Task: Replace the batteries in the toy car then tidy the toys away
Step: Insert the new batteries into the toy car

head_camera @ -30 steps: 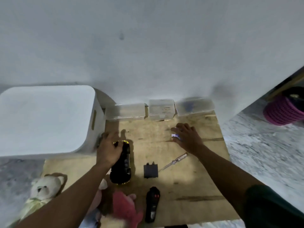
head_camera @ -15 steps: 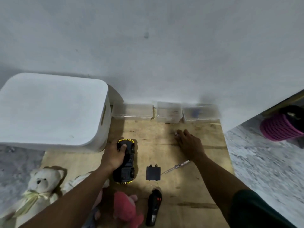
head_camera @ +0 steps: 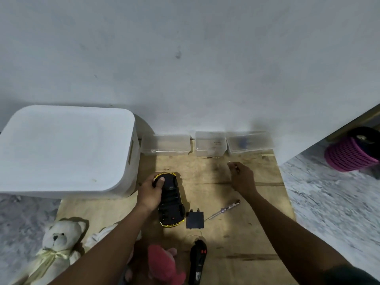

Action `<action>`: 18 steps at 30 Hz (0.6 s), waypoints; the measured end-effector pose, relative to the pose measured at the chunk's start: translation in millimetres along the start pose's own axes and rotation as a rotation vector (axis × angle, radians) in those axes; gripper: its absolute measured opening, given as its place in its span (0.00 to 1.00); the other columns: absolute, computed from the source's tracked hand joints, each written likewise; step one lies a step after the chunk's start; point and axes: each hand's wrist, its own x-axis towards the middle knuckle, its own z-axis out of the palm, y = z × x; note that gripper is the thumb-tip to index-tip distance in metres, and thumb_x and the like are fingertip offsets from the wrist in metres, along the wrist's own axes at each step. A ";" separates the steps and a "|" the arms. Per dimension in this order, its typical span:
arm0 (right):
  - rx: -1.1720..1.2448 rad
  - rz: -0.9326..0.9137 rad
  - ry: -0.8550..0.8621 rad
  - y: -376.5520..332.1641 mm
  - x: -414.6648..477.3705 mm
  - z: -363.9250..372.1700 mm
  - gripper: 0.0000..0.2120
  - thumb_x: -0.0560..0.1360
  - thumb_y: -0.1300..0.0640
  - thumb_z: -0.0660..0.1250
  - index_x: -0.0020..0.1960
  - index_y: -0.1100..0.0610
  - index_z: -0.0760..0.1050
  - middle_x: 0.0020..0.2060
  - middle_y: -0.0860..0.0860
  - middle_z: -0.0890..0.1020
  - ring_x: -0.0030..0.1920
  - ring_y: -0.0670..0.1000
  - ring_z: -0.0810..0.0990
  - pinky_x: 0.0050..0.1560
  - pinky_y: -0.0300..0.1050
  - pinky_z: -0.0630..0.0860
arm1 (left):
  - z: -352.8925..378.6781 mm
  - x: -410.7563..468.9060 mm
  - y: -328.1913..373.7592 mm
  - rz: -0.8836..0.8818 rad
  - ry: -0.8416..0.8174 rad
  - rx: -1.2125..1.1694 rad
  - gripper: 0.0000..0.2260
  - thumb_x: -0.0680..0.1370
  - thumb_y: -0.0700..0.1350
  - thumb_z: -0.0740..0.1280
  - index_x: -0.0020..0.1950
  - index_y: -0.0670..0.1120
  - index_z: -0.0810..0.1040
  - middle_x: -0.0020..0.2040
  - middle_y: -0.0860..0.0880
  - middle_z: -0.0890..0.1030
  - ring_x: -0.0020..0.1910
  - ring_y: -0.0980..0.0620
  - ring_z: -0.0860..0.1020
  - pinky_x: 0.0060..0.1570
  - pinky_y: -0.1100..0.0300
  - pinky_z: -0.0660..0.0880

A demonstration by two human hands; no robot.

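The toy car [head_camera: 171, 204] lies upside down on the wooden board [head_camera: 236, 239], its black underside up and yellow trim at the edges. My left hand [head_camera: 151, 191] grips its far end, thumb on the underside. My right hand [head_camera: 241, 177] hovers over the board near the clear boxes and pinches a small dark item, apparently a battery [head_camera: 236, 166], at its fingertips. A black square battery cover [head_camera: 195, 220] lies just right of the car. Beside it is a thin screwdriver [head_camera: 224, 209]. A black remote with red buttons [head_camera: 198, 262] lies nearer me.
A large white lidded bin [head_camera: 65, 153] stands at the left by the wall. Three clear plastic boxes [head_camera: 210, 144] line the wall behind the board. A white teddy [head_camera: 57, 245] and a pink plush [head_camera: 162, 264] lie at the lower left. A pink basket [head_camera: 349, 154] sits far right.
My right hand has lifted off the board with the small item in its fingers. My left hand has shifted on the car, which has turned slightly.
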 end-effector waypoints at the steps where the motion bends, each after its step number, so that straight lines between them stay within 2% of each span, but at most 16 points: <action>1: 0.190 0.099 -0.013 -8.8 -7.0 -4.6 0.15 0.82 0.49 0.62 0.54 0.60 0.80 0.32 0.56 0.78 0.28 0.54 0.77 0.30 0.50 0.76 | -1.2 -0.5 3.7 -0.005 -0.005 -0.025 0.09 0.83 0.46 0.65 0.61 0.48 0.80 0.54 0.45 0.84 0.55 0.43 0.81 0.59 0.45 0.78; 3: 0.501 0.252 -0.092 -26.1 -21.9 -14.5 0.16 0.82 0.48 0.62 0.53 0.62 0.78 0.34 0.57 0.74 0.25 0.51 0.70 0.25 0.43 0.66 | -5.0 -3.5 13.5 -0.022 -0.025 -0.105 0.09 0.83 0.47 0.64 0.61 0.48 0.79 0.54 0.44 0.84 0.55 0.42 0.82 0.56 0.45 0.80; 5: 0.640 0.332 -0.173 -42.4 -36.7 -23.1 0.17 0.82 0.47 0.61 0.52 0.62 0.76 0.38 0.57 0.74 0.26 0.49 0.66 0.27 0.41 0.61 | -8.5 -9.9 24.8 -0.028 -0.056 -0.185 0.08 0.83 0.47 0.64 0.61 0.48 0.79 0.55 0.43 0.83 0.51 0.43 0.82 0.46 0.51 0.79; 8: 0.701 0.345 -0.268 -67.1 -61.1 -29.0 0.20 0.82 0.45 0.59 0.53 0.63 0.74 0.45 0.59 0.81 0.25 0.48 0.65 0.26 0.41 0.60 | -14.7 -23.6 39.4 -0.022 -0.100 -0.233 0.09 0.83 0.48 0.64 0.61 0.49 0.77 0.54 0.43 0.83 0.47 0.45 0.81 0.41 0.54 0.77; 10: 0.730 0.321 -0.318 -86.1 -81.9 -31.6 0.21 0.82 0.45 0.59 0.57 0.64 0.74 0.48 0.58 0.83 0.24 0.46 0.65 0.24 0.40 0.60 | -18.8 -33.3 47.6 -0.029 -0.136 -0.239 0.10 0.83 0.50 0.64 0.62 0.49 0.76 0.50 0.43 0.83 0.42 0.45 0.80 0.35 0.57 0.76; 13: 0.741 0.253 -0.368 -117.1 -116.4 -32.4 0.20 0.81 0.46 0.61 0.56 0.64 0.75 0.42 0.58 0.76 0.24 0.46 0.63 0.24 0.39 0.59 | -26.9 -49.9 57.8 -0.016 -0.184 -0.229 0.10 0.83 0.49 0.64 0.63 0.48 0.75 0.45 0.45 0.81 0.31 0.53 0.78 0.23 0.65 0.72; 15: 0.740 0.186 -0.391 -135.1 -137.1 -29.9 0.16 0.80 0.48 0.63 0.54 0.62 0.76 0.42 0.58 0.73 0.25 0.47 0.61 0.24 0.39 0.57 | -30.8 -61.2 62.9 0.008 -0.222 -0.249 0.10 0.83 0.48 0.64 0.64 0.48 0.75 0.44 0.46 0.80 0.28 0.56 0.78 0.23 0.65 0.72; 18: 0.638 0.089 -0.367 -163.6 -162.7 -25.6 0.07 0.80 0.55 0.66 0.57 0.55 0.77 0.43 0.58 0.79 0.24 0.47 0.63 0.24 0.38 0.59 | -38.5 -78.8 70.5 0.026 -0.252 -0.289 0.09 0.84 0.47 0.63 0.63 0.53 0.76 0.47 0.47 0.82 0.36 0.54 0.79 0.30 0.63 0.73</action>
